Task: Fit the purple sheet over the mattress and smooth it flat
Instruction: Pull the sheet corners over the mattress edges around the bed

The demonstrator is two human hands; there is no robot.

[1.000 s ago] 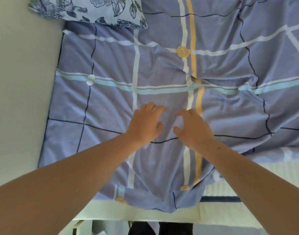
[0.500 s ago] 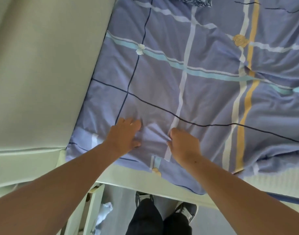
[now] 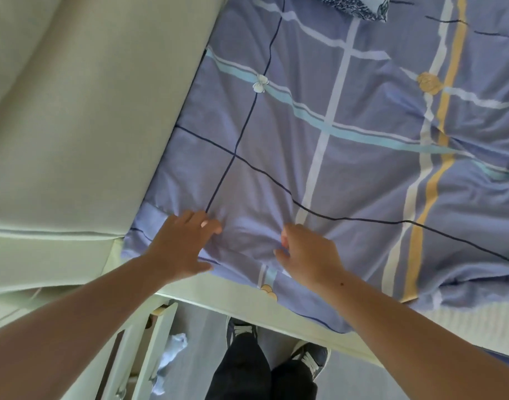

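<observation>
The purple sheet, checked with white, teal, yellow and dark lines, lies over the bed. It is wrinkled at the right and bunched between my hands near the near left corner. My left hand presses flat on the sheet with its fingers straight. My right hand has its fingers curled into a small fold of the sheet beside it. A strip of bare white mattress shows at the near right, where the sheet's edge stops short.
A pale padded panel runs along the bed's left side. A floral pillow lies at the far end. Below the bed's pale near edge are my legs and shoes, a white cabinet and a crumpled cloth on the floor.
Both hands have drawn back from the middle of the sheet to its near left corner, and the view has swung left. The fabric has gathered into a fold between the hands.
</observation>
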